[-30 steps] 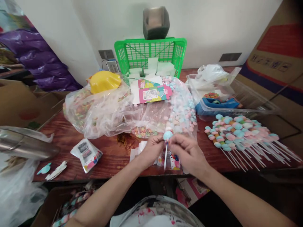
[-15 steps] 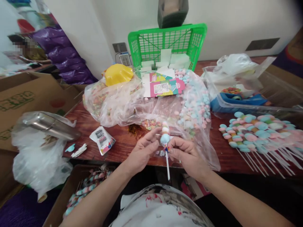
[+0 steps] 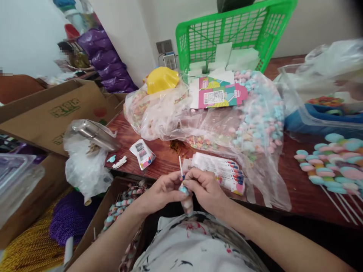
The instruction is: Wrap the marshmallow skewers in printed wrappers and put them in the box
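Just above my lap, both hands hold a wrapped marshmallow skewer (image 3: 185, 190). Its white stick (image 3: 180, 166) points away from me, and its pastel marshmallow end points down toward my body. My left hand (image 3: 164, 192) is closed around the marshmallow part near the stick. With thumb and forefinger, my right hand (image 3: 204, 188) pinches the gathered neck of the wrapper, where a small dark blue bit shows. Beyond the right hand lies a fanned stack of printed clear bags (image 3: 217, 170) on the table edge.
Large clear bags of candy (image 3: 258, 113) cover the table's middle, with printed boxes (image 3: 218, 96) on top. Behind stands a green basket (image 3: 224, 36). Unwrapped marshmallow skewers (image 3: 334, 162) lie at right. A steel flask (image 3: 98, 134), cards (image 3: 142, 153) and a carton of skewers (image 3: 116, 189) are at left.
The skewer has been turned over: its stick, which pointed toward me, points away now. Both hands have come closer to my body, uncovering the printed bags. The view has swung left.
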`<state>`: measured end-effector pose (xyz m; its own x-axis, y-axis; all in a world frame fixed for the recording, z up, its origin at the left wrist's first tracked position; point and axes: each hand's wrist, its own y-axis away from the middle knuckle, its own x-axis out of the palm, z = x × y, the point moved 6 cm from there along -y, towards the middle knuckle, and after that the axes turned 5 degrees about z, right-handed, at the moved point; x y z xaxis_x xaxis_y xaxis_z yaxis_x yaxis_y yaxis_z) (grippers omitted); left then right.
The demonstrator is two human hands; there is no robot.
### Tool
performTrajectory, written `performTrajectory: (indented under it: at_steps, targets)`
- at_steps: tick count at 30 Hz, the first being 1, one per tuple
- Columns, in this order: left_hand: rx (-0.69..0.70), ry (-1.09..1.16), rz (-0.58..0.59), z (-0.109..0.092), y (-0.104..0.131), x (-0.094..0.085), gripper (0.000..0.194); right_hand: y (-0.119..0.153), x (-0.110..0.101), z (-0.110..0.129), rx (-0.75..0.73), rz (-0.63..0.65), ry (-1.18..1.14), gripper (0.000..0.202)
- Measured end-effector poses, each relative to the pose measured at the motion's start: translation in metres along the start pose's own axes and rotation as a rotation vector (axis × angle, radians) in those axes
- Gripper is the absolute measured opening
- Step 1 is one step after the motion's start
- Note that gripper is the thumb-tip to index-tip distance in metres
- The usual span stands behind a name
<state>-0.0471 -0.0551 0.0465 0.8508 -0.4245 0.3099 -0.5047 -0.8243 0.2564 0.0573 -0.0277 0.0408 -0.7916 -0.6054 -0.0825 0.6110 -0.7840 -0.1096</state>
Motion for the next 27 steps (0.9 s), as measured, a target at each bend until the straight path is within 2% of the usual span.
performTrajectory:
  at_steps: [2,3,5,6,8,9,10,11,12,14,16,18,19,21,24,27]
  targets:
    - [-0.142,-0.081,0.000,0.008,0.024,-0.014,0.035,0.001,0.012,0.007,-0.094,0.051,0.165,0.015]
    - [-0.211,-0.169,-0.044,0.012,0.039,-0.028,0.027,0.003,0.016,0.010,-0.149,0.094,0.266,0.013]
    - [-0.383,-0.491,-0.103,0.024,0.073,-0.064,0.018,0.011,0.020,0.013,-0.221,0.224,0.527,0.016]
    - [-0.469,-0.694,-0.112,0.032,0.089,-0.083,0.018,0.017,0.019,0.013,-0.227,0.310,0.680,0.017]
    - [-0.589,-1.122,-0.207,0.042,0.109,-0.117,0.021,0.031,0.010,0.008,-0.162,0.479,0.929,0.014]
    - [-0.620,-1.305,-0.255,0.046,0.111,-0.125,0.020,0.039,0.003,0.007,-0.116,0.538,1.009,0.012]
    - [-0.601,-1.429,-0.256,0.049,0.104,-0.124,0.019,0.046,-0.004,0.007,-0.078,0.569,1.065,0.013]
    - [-0.516,-1.482,-0.217,0.052,0.088,-0.113,0.020,0.051,-0.011,0.009,-0.057,0.570,1.098,0.014]
    - [-0.360,-1.487,-0.158,0.050,0.067,-0.093,0.023,0.054,-0.018,0.012,-0.055,0.545,1.113,0.015]
    - [0.029,-1.471,-0.017,0.039,0.016,-0.033,0.026,0.057,-0.029,0.020,-0.085,0.433,1.088,0.013]
    - [0.305,-1.522,0.069,0.025,-0.033,0.027,0.028,0.059,-0.046,0.029,-0.123,0.235,1.030,0.014]
    - [0.387,-1.655,0.144,0.020,-0.074,0.069,0.031,0.068,-0.076,0.036,-0.134,-0.042,1.015,0.018]
    - [0.370,-1.724,0.167,0.021,-0.089,0.081,0.034,0.078,-0.096,0.039,-0.124,-0.186,1.042,0.019]
    - [0.302,-1.827,0.206,0.027,-0.109,0.090,0.038,0.106,-0.140,0.043,-0.072,-0.456,1.187,0.019]
    - [0.255,-1.895,0.178,0.038,-0.116,0.084,0.040,0.161,-0.207,0.052,0.018,-0.773,1.428,0.014]
    - [0.312,-1.911,0.091,0.043,-0.114,0.077,0.049,0.198,-0.260,0.058,0.152,-0.920,1.724,0.014]
